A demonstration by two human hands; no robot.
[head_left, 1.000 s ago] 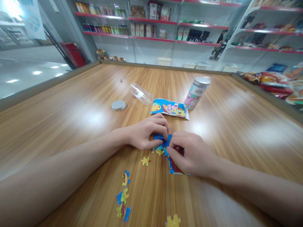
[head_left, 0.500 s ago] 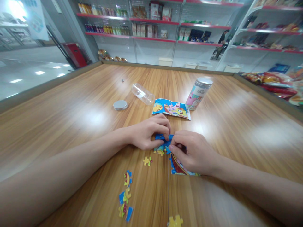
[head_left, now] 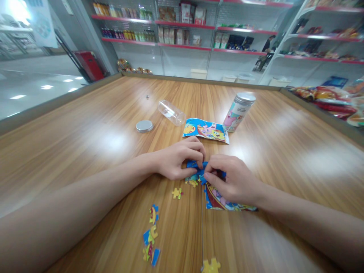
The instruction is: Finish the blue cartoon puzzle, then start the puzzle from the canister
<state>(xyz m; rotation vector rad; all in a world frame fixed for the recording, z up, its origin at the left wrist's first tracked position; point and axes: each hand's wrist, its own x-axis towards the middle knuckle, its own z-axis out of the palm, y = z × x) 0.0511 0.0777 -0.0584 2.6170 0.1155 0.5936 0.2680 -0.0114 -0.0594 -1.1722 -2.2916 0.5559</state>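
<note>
Puzzle [head_left: 218, 197] lies partly under bent fingers [head_left: 192, 154] of left hand [head_left: 176, 160] and right hand [head_left: 234, 179], their grip unclear.

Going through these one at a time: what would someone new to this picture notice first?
Probably the two hands at the center, left hand and right hand, both over a bright, partly assembled puzzle. Next, perhaps, the colorful picture sheet just beyond them, with the can at its right end. Loose pieces stand out against the wood nearer the camera, mostly left of the puzzle.
</note>
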